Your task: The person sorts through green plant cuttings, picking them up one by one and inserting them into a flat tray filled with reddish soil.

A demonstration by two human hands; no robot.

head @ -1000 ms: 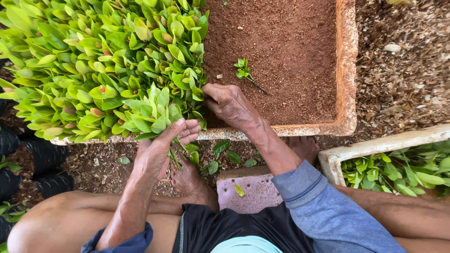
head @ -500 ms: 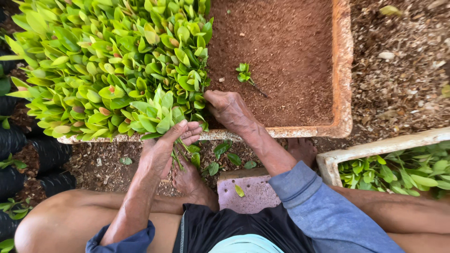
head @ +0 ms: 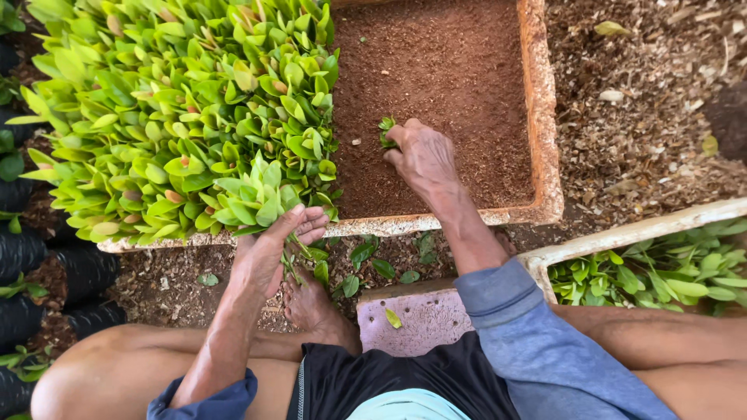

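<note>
Head view: brown soil [head: 443, 70] fills a foam tray [head: 548, 155] outdoors.

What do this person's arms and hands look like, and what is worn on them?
Both hands are bare: no gloves, rings or watch show on the left hand or the right hand. The forearms are bare too. Blue-grey long sleeves are pushed up: the left sleeve darker blue, the right sleeve lighter, loose and creased.
</note>
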